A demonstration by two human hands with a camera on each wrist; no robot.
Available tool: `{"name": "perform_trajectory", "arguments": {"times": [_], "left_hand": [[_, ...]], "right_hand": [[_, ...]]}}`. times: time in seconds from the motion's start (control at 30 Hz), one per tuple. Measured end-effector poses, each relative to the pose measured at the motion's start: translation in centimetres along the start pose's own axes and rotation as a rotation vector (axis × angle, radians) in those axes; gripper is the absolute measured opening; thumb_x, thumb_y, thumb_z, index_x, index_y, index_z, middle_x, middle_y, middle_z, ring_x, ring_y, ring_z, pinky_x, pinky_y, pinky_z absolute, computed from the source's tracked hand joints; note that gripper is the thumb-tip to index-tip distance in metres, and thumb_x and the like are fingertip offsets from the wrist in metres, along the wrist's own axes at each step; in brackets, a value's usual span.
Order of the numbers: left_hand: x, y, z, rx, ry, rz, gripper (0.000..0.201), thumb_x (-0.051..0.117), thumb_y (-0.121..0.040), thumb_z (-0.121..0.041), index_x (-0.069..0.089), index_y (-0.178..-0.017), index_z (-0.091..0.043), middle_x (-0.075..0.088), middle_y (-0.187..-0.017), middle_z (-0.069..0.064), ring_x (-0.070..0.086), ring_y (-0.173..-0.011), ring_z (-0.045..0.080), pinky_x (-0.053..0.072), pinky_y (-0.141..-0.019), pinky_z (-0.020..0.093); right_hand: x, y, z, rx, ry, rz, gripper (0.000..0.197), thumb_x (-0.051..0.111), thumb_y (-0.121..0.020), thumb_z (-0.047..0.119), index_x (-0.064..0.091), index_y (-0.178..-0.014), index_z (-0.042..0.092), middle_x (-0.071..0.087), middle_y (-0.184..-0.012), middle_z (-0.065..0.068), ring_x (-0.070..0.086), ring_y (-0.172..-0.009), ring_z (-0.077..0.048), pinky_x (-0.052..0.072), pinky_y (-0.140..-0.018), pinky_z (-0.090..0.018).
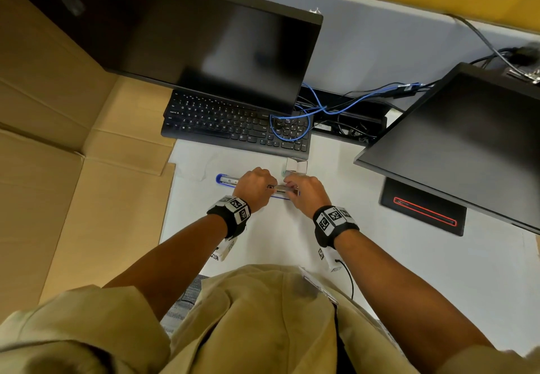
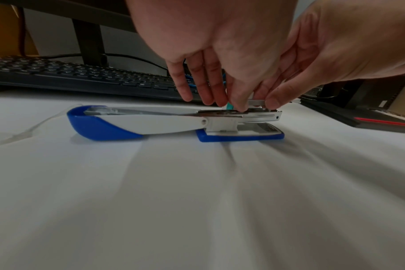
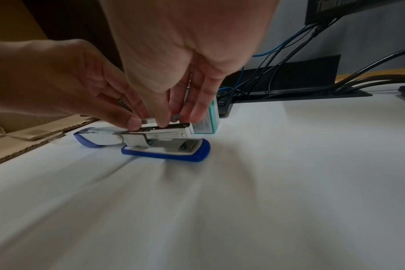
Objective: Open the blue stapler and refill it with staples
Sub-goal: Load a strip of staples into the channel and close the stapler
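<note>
The blue and white stapler (image 2: 136,122) lies opened flat on the white desk, its lid (image 1: 225,179) folded out to the left and its blue base (image 3: 169,155) on the right. The metal magazine (image 2: 254,116) faces up. Just above it is a short strip of staples (image 2: 257,102), also seen in the right wrist view (image 3: 148,121). My left hand (image 1: 254,188) pinches its left end and my right hand (image 1: 306,192) pinches its right end. Both hands hide most of the strip in the head view.
A teal and white staple box (image 3: 210,120) stands right behind the stapler. A black keyboard (image 1: 233,124) and a monitor (image 1: 204,38) are beyond it, with cables (image 1: 321,108) at the back. A second monitor's base (image 1: 423,213) is to the right, and flattened cardboard (image 1: 58,140) to the left.
</note>
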State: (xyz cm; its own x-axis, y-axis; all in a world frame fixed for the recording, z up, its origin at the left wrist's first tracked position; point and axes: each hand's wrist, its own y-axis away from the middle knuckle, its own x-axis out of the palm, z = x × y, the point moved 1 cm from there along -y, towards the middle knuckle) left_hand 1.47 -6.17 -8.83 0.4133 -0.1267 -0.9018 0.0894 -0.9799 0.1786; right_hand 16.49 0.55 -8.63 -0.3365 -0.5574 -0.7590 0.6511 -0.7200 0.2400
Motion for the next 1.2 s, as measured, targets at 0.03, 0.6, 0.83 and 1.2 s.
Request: {"name": "perform_trajectory", "arguments": {"times": [0.03, 0.6, 0.83, 1.2], "left_hand": [[0.1, -0.1, 0.0, 0.002, -0.015, -0.003, 0.018, 0.056, -0.090, -0.018, 0.073, -0.088, -0.012, 0.071, -0.088, 0.009, 0.060, -0.081, 0.026, 0.052, -0.069, 0.037], [0.6, -0.2, 0.5, -0.005, -0.005, -0.009, 0.021, 0.065, -0.086, -0.027, 0.073, -0.103, -0.017, 0.075, -0.097, 0.006, 0.064, -0.086, 0.025, 0.052, -0.083, 0.039], [0.4, 0.2, 0.7, 0.045, 0.003, 0.010, 0.018, 0.061, -0.087, -0.025, 0.076, -0.091, -0.014, 0.076, -0.087, 0.008, 0.067, -0.076, 0.028, 0.056, -0.073, 0.039], [0.3, 1.4, 1.4, 0.225, -0.109, 0.062, 0.031, 0.074, -0.077, -0.015, 0.072, -0.109, -0.017, 0.071, -0.114, 0.013, 0.068, -0.092, 0.036, 0.059, -0.074, 0.045]], "right_hand": [[0.0, 0.0, 0.0, 0.002, 0.014, -0.001, 0.023, 0.066, -0.084, 0.011, 0.068, -0.107, 0.012, 0.073, -0.101, -0.010, 0.067, -0.090, -0.028, 0.057, -0.084, -0.040], [0.5, -0.3, -0.7, 0.006, 0.168, 0.027, 0.031, 0.066, -0.086, 0.019, 0.065, -0.117, 0.016, 0.074, -0.103, -0.010, 0.067, -0.093, -0.031, 0.056, -0.081, -0.035], [0.6, 0.0, -0.8, -0.042, 0.155, 0.017, 0.026, 0.066, -0.086, 0.016, 0.069, -0.111, 0.017, 0.072, -0.103, -0.008, 0.064, -0.096, -0.030, 0.053, -0.082, -0.037], [-0.5, 0.5, -0.3, -0.172, 0.213, -0.154, 0.010, 0.070, -0.084, 0.019, 0.070, -0.088, 0.009, 0.069, -0.094, -0.008, 0.061, -0.089, -0.029, 0.055, -0.073, -0.038]]}}
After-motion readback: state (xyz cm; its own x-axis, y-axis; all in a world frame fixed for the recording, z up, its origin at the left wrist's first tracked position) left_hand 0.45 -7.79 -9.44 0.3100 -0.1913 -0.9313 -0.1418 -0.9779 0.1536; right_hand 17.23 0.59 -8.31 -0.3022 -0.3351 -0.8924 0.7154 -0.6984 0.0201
